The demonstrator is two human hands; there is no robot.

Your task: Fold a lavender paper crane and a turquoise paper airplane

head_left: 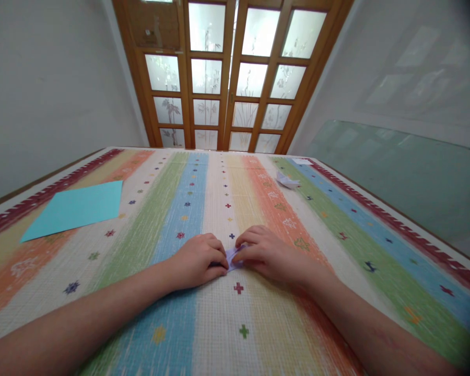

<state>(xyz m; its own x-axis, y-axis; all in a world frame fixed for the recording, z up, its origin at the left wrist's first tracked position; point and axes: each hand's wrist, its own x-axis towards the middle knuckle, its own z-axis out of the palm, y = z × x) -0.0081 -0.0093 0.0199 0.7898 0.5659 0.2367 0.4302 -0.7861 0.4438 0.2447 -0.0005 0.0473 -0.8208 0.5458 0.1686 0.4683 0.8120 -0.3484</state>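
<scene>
Left hand: palm down on the tabletop, near the middle of the near half; fingers curled together, tips pressing the left end of a small lilac paper piece.
Right hand: palm down just beside the left one; fingers bunched together, tips on the right end of the same paper.
Lilac paper piece: small, folded, lying flat on the tabletop between the two hands, touching both; mostly covered by fingertips, so exact shape cannot be told.
Tabletop: covered with a striped cloth, bands of green, blue, cream, orange, with little cross and star marks; dark red border along left and right edges.
Blue paper sheet: flat, near the left edge, well apart from the hands.
White folded paper: small, toward the far right corner, well apart from the hands.
White slip: flat, at the far edge, just beyond the white folded paper.
Background: wooden door with frosted panes past the far edge.
</scene>
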